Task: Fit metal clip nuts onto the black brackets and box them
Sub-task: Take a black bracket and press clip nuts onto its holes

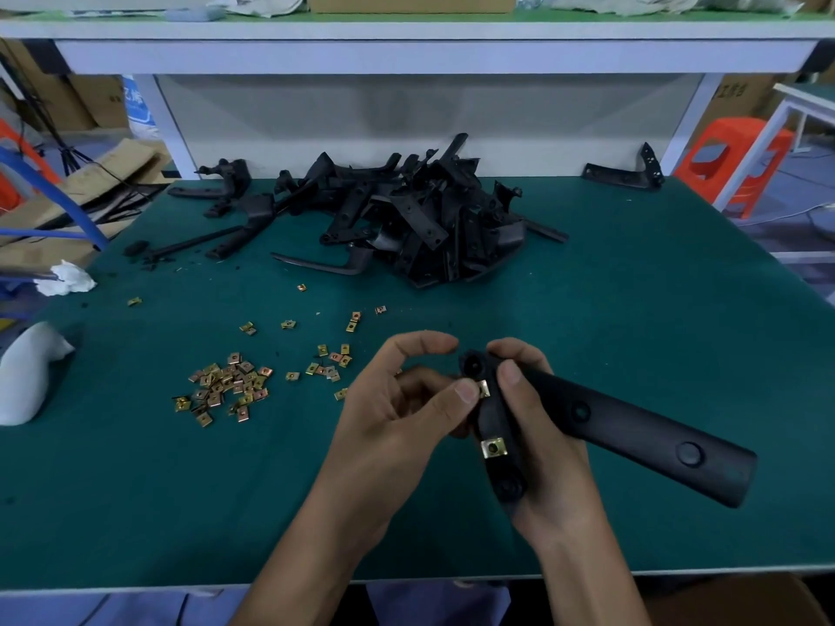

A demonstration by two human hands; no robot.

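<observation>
While the right hand (549, 467) grips a black bracket (632, 426) at its bend, fingers curled round the short arm, the left hand (397, 413) pinches a clip nut (484, 389) with its thumb against that arm's edge. A second nut (494, 448) sits clipped on lower down the same arm. Both hands are above the near part of the green mat (632, 286). Loose nuts (226, 386) lie scattered to the left, a pile of brackets (429, 219) at the back.
</observation>
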